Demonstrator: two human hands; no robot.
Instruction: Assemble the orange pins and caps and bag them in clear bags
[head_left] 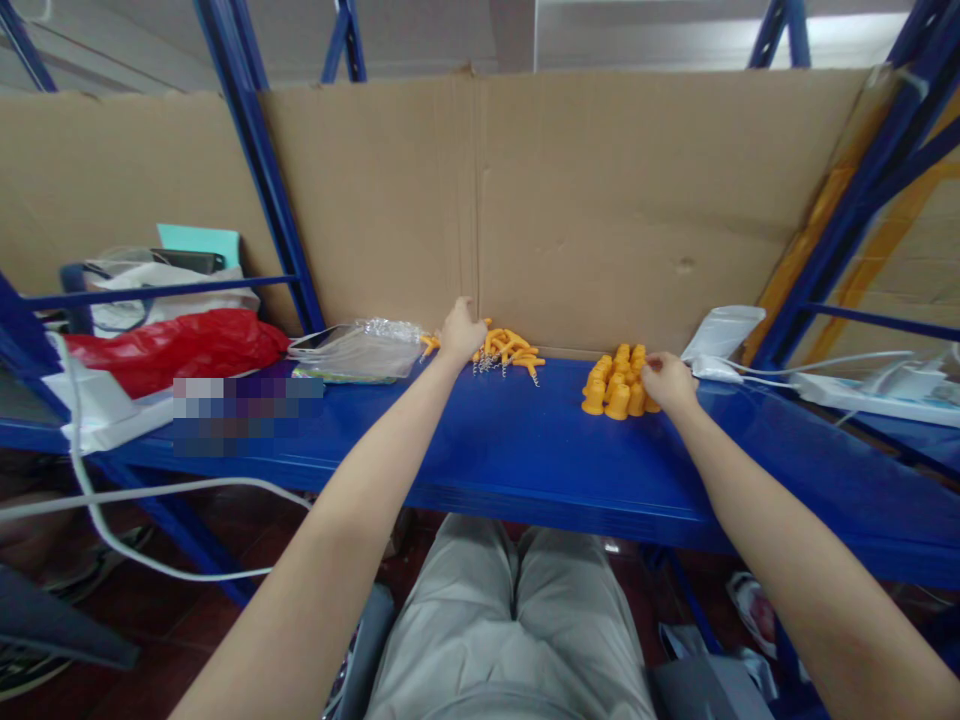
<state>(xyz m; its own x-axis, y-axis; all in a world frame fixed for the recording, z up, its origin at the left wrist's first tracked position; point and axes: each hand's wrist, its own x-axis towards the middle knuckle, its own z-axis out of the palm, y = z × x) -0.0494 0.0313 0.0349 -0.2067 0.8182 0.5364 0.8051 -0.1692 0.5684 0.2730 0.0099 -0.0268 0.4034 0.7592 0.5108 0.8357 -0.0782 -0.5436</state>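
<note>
My left hand point(463, 332) reaches to the back of the blue shelf, its fingers curled down at a pile of small corkscrews point(510, 345) with orange handles and silver spiral tips. Whatever is between those fingers is hidden. Farther right stands a tight cluster of yellow-orange plastic caps point(616, 400), shaped like little cups turned upside down, in rows. My right hand point(670, 382) is at the right side of this cluster, thumb and fingers closed round a cap at its edge. Part of that cap is covered by the fingers.
Clear plastic bags point(360, 352) lie left of the corkscrews, beside a red plastic bag point(180, 350). A white power strip point(877, 395) and a white pouch point(724, 335) are on the right. Cardboard point(600, 200) walls off the back; blue metal posts point(262, 170) frame the shelf. White cables point(187, 488) hang at the left front.
</note>
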